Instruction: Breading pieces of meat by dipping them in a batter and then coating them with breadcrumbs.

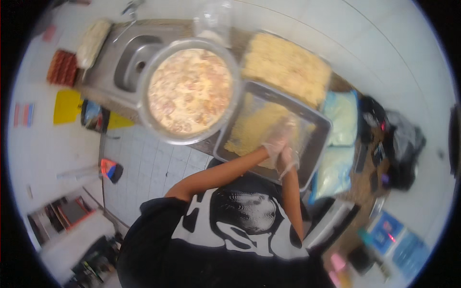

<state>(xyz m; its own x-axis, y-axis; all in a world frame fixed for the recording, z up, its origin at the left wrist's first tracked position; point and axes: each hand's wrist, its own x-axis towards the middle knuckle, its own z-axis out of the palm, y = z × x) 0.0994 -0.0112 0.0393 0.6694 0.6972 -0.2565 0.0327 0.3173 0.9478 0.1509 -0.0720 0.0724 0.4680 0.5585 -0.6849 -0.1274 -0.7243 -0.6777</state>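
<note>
Inside the deep grey tray [312, 150], toward its 3 o'clock side, the left grip [282, 131] and the right grip [287, 157] meet and overlap, both in loose, clear gloves. The left forearm comes in from 8 o'clock, the right from 6 o'clock. The fingers are blurred and the hands partly cover each other, so I cannot tell whether either grip is curled round a piece or merely pressed against the other.

Pale crumbs [249, 128] lie in the same tray, spreading from the hands toward 9 and 10 o'clock. They look dry, fine and yellowish-beige, heaped unevenly, with a ragged edge and a thinner dusting near 11 o'clock where the grey bottom shows through.

At 10 o'clock from the hands, a wide metal bowl [143, 98] holds a wet, creamy mixture [189, 91] with pinkish and orange lumps. At 12 o'clock, just beyond the tray, spreads a lumpy, pale-gold layer [288, 67], roughly rectangular. Two clear bags of pale filling lie on the brown tabletop [354, 194]: the upper bag [340, 117] at 2 o'clock, the lower bag [333, 168] at 4 o'clock. Farther out toward 10 o'clock is a steel sink [132, 72].
</note>
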